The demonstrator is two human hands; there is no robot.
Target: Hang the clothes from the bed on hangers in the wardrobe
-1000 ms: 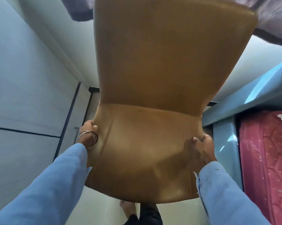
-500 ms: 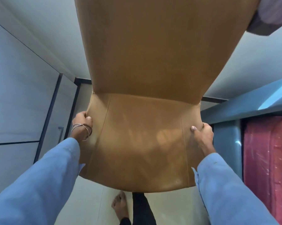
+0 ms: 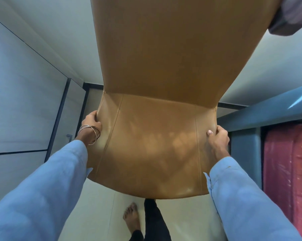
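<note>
So the big tan leather chair [image 3: 155,136] is up off the floor, nowhere near hanging clothes yet. A purplish cloth [image 3: 292,16] shows top right, the red mattress [image 3: 289,171] at right. I'd keep it level and watch that bare foot [image 3: 132,218]. Left hand [image 3: 91,126] and right hand [image 3: 218,138] each clamp a seat edge, fingers wrapped underneath, arms outstretched.

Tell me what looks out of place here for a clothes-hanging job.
The tan chair is off the floor, gripped at its sides by the left hand and right hand. No hanger or wardrobe interior shows. A grey fabric shows at the top right corner.
</note>
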